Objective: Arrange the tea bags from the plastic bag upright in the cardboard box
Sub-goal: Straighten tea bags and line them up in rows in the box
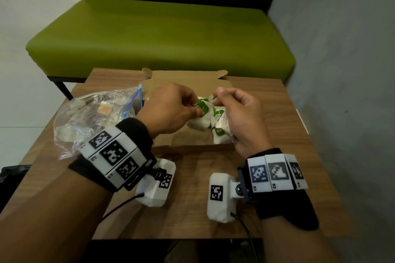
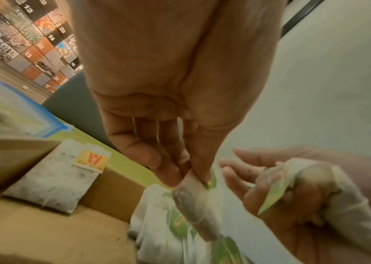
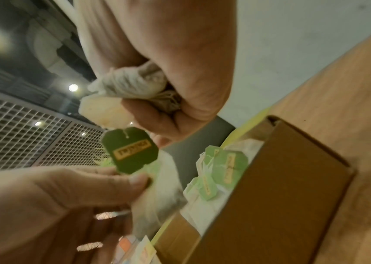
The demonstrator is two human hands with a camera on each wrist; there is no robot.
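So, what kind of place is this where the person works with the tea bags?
Probably a lounge or break area, not a home kitchen: a small wooden table against a grey wall, a green padded bench behind it, and numbered picture panels further off.

The head view looks forward and down from above the near table (image 1: pixel 192 209) edge. Each wrist view sits close under its palm, facing the fingers; all three share the cardboard box (image 1: pixel 192 83).

Matt cardboard box (image 1: pixel 164 148), wood-grain table (image 1: pixel 277 113)
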